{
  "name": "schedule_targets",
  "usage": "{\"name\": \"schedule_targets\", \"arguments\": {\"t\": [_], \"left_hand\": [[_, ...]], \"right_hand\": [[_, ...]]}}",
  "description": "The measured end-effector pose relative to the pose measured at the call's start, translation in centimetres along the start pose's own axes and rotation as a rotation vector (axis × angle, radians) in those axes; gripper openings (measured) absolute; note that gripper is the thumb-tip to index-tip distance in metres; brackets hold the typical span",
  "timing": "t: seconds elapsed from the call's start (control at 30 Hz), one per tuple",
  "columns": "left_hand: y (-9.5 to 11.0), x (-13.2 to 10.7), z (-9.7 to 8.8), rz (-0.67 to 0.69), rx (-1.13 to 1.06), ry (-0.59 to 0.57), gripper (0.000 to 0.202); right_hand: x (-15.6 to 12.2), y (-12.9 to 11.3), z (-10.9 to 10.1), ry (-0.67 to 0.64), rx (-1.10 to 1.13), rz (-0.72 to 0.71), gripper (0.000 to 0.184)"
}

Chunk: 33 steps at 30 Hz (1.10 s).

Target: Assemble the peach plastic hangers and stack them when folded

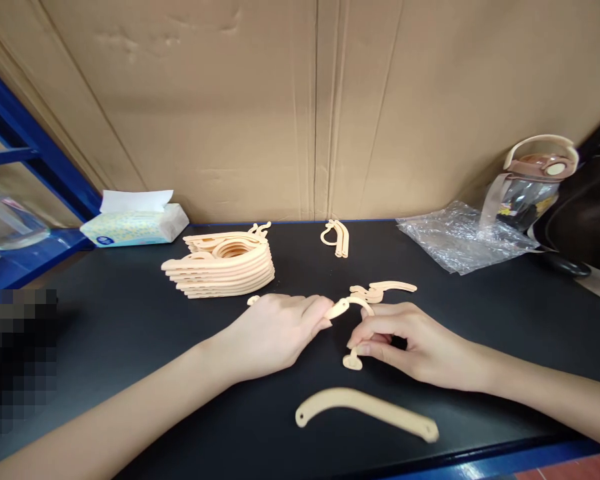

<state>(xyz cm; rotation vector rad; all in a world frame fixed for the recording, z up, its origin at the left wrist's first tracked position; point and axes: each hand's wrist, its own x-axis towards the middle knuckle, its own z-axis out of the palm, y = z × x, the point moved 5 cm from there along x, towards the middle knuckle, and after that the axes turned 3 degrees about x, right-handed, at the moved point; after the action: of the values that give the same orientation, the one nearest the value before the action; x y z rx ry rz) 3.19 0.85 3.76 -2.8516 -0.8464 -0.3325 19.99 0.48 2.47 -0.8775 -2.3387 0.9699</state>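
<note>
My left hand (275, 337) is closed around one end of a peach plastic hanger piece (347, 308) in the middle of the black table (130, 320). My right hand (410, 343) pinches the piece's other end, a small hooked part (353, 361), just to the right. The two hands almost touch. A long curved peach arm (365, 408) lies loose on the table just in front of them. More hook-shaped pieces (385, 289) lie just behind the hands.
A stack of several assembled peach hangers (223, 267) sits behind my left hand. A few curved pieces (336, 238) lie by the cardboard wall. A tissue pack (135, 223) is back left, a crumpled clear bag (460, 240) and a water bottle (530, 183) back right.
</note>
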Motion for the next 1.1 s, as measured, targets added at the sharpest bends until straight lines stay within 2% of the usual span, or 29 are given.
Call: {"name": "schedule_targets", "arguments": {"t": [0.13,0.3,0.53,0.73,0.97,1.1], "left_hand": [[-0.5,-0.1,-0.4,-0.025,-0.038,-0.009,0.029],[-0.2,-0.2,0.0,0.008,-0.084,-0.074,0.024],[0.5,0.0,0.5,0.043,-0.071,-0.139,0.015],[0.5,-0.1,0.9,0.046,-0.046,-0.12,0.013],[0.6,0.0,0.6,0.058,-0.067,-0.118,0.012],[0.5,-0.1,0.8,0.076,-0.043,-0.106,0.016]], "right_hand": [[0.3,0.8,-1.1,0.133,-0.044,0.064,0.024],[0.4,1.6,-2.2,0.205,0.111,0.14,0.025],[0.6,2.0,-1.8,0.17,0.27,0.166,0.023],[0.7,2.1,-1.5,0.146,0.268,0.159,0.023],[0.9,2.1,-1.5,0.146,0.392,0.195,0.024],[0.8,2.0,-1.5,0.152,0.336,0.187,0.024]]}}
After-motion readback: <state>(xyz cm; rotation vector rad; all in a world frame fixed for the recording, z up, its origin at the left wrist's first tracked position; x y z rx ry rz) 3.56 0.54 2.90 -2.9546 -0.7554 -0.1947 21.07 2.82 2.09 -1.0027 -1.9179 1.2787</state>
